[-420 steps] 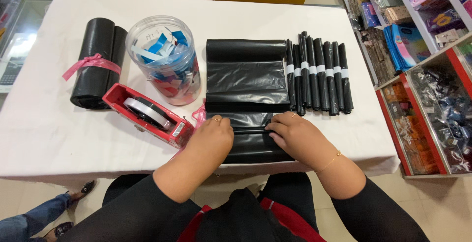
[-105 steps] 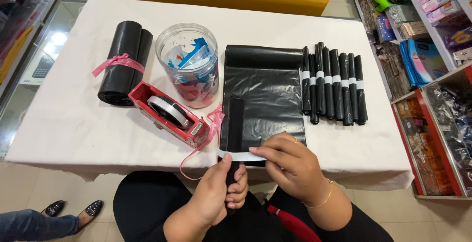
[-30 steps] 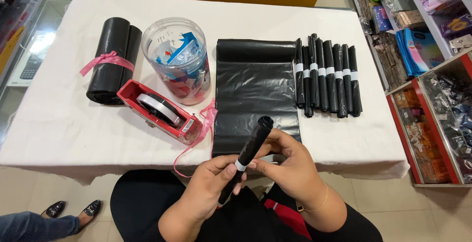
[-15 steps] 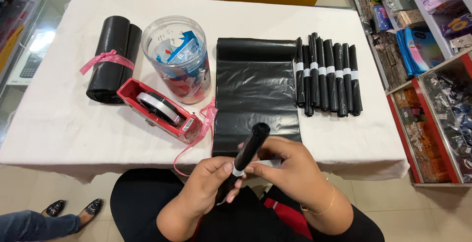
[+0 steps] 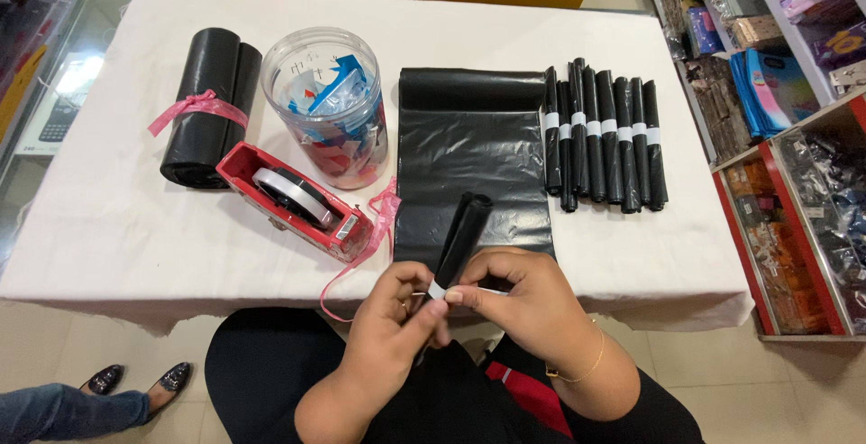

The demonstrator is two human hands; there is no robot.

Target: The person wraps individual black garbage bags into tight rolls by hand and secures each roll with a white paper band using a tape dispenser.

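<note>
Both hands closed on rolled black bag at near counter edge: left hand pinches white tape band, right hand steadies. Roll looks light, soft, slick; best held mid-length at band.

red tape dispenser left of flat black bag | clear jar behind it | tied black roll far left | banded rolls right

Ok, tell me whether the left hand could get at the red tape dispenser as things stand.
Probably yes: the red tape dispenser lies just up-left of the left hand with nothing between, but that hand's fingers are on the rolled black plastic bag and would have to let go.
</note>
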